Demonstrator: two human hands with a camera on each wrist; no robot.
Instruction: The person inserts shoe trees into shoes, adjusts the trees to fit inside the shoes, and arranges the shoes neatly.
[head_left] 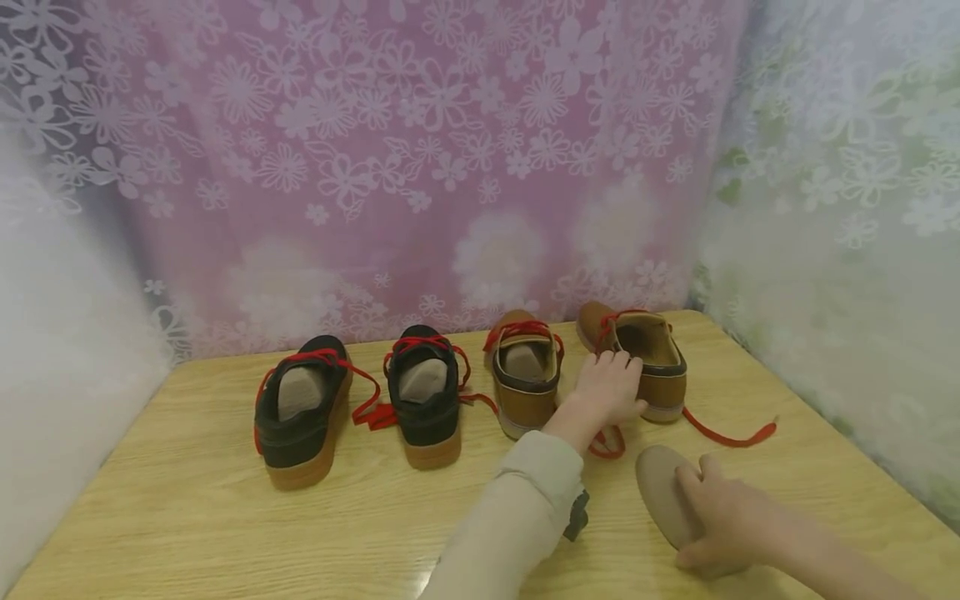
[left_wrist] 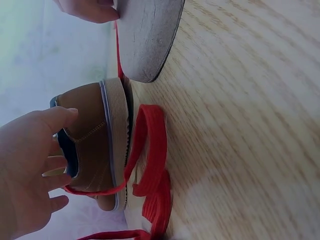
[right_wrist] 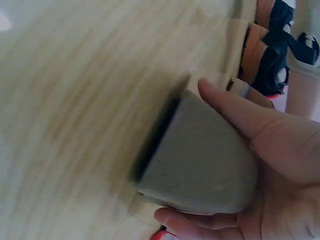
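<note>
My left hand (head_left: 611, 387) is at the near left side of the rightmost brown shoe (head_left: 664, 385), its fingers loosely spread. In the left wrist view its thumb lies against the heel side of that shoe (left_wrist: 90, 117), and the other fingers are by the opening. A beige, rounded shoe insert (head_left: 662, 492) is in my right hand (head_left: 731, 517), in front of the same shoe. The right wrist view shows thumb and fingers gripping the insert (right_wrist: 205, 160) from both sides, just over the table. No insert shows inside the rightmost shoe.
Another brown shoe (head_left: 525, 406) and two black shoes, one at far left (head_left: 300, 450) and one beside it (head_left: 427, 421), stand in a row with inserts inside. Loose red laces (head_left: 731, 439) trail over the wooden table (head_left: 225, 533). Flowered curtains (head_left: 420, 167) hang behind.
</note>
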